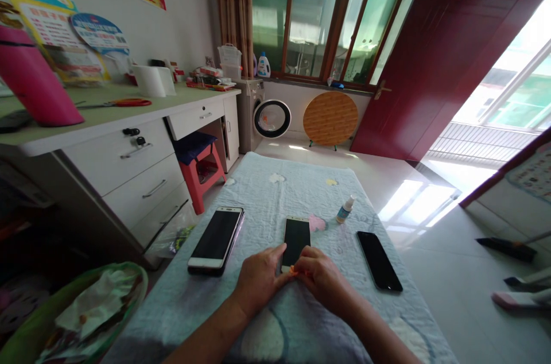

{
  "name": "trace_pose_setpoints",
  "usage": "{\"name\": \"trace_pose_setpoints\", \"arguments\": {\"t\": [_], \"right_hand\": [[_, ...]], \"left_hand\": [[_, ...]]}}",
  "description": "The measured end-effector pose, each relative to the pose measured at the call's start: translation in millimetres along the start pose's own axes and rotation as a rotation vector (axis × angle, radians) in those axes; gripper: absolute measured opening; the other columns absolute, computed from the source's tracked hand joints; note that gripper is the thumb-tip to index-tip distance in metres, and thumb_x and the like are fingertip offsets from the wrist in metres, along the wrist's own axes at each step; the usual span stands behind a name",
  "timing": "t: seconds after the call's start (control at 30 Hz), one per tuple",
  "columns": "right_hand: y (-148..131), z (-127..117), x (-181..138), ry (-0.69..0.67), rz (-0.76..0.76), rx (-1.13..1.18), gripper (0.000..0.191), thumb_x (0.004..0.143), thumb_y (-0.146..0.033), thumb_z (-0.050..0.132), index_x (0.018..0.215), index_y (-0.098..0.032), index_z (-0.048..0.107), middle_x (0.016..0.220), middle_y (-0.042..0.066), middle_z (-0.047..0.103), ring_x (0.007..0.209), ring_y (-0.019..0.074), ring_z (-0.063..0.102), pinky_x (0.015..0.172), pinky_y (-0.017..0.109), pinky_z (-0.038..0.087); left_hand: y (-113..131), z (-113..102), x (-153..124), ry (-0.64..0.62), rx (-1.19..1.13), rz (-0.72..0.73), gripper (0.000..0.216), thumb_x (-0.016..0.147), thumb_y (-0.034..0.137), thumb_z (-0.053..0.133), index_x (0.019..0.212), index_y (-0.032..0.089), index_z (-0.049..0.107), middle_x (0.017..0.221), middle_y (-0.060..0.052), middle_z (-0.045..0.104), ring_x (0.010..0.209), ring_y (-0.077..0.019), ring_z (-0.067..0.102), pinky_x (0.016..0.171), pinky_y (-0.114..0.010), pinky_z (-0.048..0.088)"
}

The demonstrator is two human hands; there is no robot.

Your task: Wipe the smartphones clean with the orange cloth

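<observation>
Three phones lie on a pale blue cloth-covered table (275, 192). The middle phone (297, 237) has a gold rim and dark screen. My left hand (258, 279) rests at its near end, thumb along the phone's left edge. My right hand (321, 275) meets it there, fingers pinched on a small orange thing (294, 270) at the phone's bottom edge. A white-rimmed phone (216, 237), apparently stacked on another, lies to the left. A black phone (379, 260) lies to the right. A small spray bottle (345, 209) lies beyond, beside a pink scrap (317, 223).
A desk with drawers (129, 151) stands on the left, with scissors (129, 103) on top and a red stool (202, 171) beneath. A green bin with waste (73, 312) sits at the near left. A washing machine (262, 117) and a round folded table (330, 118) stand by the far wall.
</observation>
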State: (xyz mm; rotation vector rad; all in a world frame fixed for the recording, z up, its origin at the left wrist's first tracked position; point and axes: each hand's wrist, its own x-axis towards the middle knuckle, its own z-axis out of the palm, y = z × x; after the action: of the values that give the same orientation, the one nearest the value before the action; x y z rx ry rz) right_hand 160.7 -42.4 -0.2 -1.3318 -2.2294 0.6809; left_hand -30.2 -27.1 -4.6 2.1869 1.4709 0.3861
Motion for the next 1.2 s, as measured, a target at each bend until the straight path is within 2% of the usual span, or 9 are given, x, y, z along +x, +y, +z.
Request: {"name": "trace_pose_setpoints", "arguments": {"t": [0.17, 0.3, 0.43, 0.67, 0.8, 1.0, 1.1, 1.2], "right_hand": [[18, -14, 12, 0.018, 0.034, -0.041, 0.018, 0.082, -0.008, 0.058, 0.08, -0.02, 0.071, 0.086, 0.002, 0.062, 0.083, 0.0141, 0.057, 0.075, 0.024, 0.042], [38, -22, 42, 0.085, 0.055, -0.114, 0.015, 0.083, -0.011, 0.059, 0.079, -0.018, 0.071, 0.082, 0.002, 0.061, 0.079, 0.0141, 0.058, 0.073, 0.024, 0.042], [52, -27, 71, 0.114, 0.15, -0.176, 0.011, 0.082, -0.012, 0.062, 0.081, -0.018, 0.071, 0.083, 0.001, 0.061, 0.078, 0.0128, 0.058, 0.075, 0.023, 0.041], [54, -25, 92, 0.177, 0.22, -0.21, 0.016, 0.084, -0.011, 0.055, 0.082, -0.017, 0.071, 0.087, 0.004, 0.06, 0.081, 0.0133, 0.057, 0.077, 0.024, 0.041], [42, -17, 83, 0.156, 0.188, -0.204, 0.017, 0.082, -0.009, 0.058, 0.081, -0.018, 0.071, 0.086, 0.003, 0.062, 0.08, 0.0131, 0.058, 0.076, 0.023, 0.041], [20, -3, 46, 0.1, 0.042, -0.081, 0.022, 0.08, -0.004, 0.056, 0.08, -0.019, 0.073, 0.085, 0.002, 0.061, 0.079, 0.0126, 0.057, 0.074, 0.022, 0.043], [11, -3, 25, 0.076, 0.03, -0.009, 0.024, 0.081, -0.004, 0.056, 0.081, -0.02, 0.074, 0.084, 0.002, 0.06, 0.08, 0.0126, 0.058, 0.072, 0.022, 0.043], [4, -9, 8, 0.027, 0.034, 0.064, 0.022, 0.081, -0.008, 0.057, 0.083, -0.022, 0.074, 0.086, 0.002, 0.061, 0.08, 0.0129, 0.058, 0.073, 0.023, 0.044]], "left_hand": [[-3, 1, 1, -0.034, -0.004, 0.002, 0.06, 0.083, 0.049, 0.064, 0.136, 0.023, 0.051, 0.122, -0.007, 0.065, 0.108, -0.0265, 0.062, 0.091, -0.031, 0.044], [-2, -2, 1, -0.05, -0.021, -0.002, 0.056, 0.083, 0.043, 0.065, 0.135, 0.024, 0.052, 0.124, -0.006, 0.065, 0.111, -0.0257, 0.06, 0.096, -0.031, 0.041], [0, -4, 0, -0.046, -0.047, -0.008, 0.052, 0.083, 0.038, 0.065, 0.131, 0.023, 0.055, 0.122, -0.006, 0.066, 0.11, -0.0257, 0.061, 0.098, -0.031, 0.04], [-2, -1, 0, -0.037, -0.076, -0.013, 0.054, 0.082, 0.037, 0.066, 0.133, 0.024, 0.054, 0.123, -0.006, 0.066, 0.111, -0.0253, 0.06, 0.095, -0.03, 0.041], [-2, -1, 0, -0.022, -0.078, -0.008, 0.053, 0.081, 0.041, 0.067, 0.131, 0.023, 0.056, 0.119, -0.006, 0.067, 0.108, -0.0266, 0.061, 0.094, -0.031, 0.041], [-2, -1, 0, -0.013, -0.093, 0.017, 0.053, 0.08, 0.044, 0.068, 0.129, 0.027, 0.055, 0.115, -0.003, 0.068, 0.105, -0.0256, 0.062, 0.089, -0.03, 0.042], [-4, 2, 0, -0.016, -0.078, -0.001, 0.056, 0.081, 0.044, 0.067, 0.132, 0.026, 0.053, 0.124, -0.005, 0.065, 0.112, -0.0258, 0.059, 0.093, -0.03, 0.04], [-4, 3, 1, -0.024, -0.041, -0.031, 0.059, 0.081, 0.044, 0.066, 0.135, 0.024, 0.051, 0.12, -0.006, 0.066, 0.111, -0.0262, 0.06, 0.092, -0.031, 0.041]]}}
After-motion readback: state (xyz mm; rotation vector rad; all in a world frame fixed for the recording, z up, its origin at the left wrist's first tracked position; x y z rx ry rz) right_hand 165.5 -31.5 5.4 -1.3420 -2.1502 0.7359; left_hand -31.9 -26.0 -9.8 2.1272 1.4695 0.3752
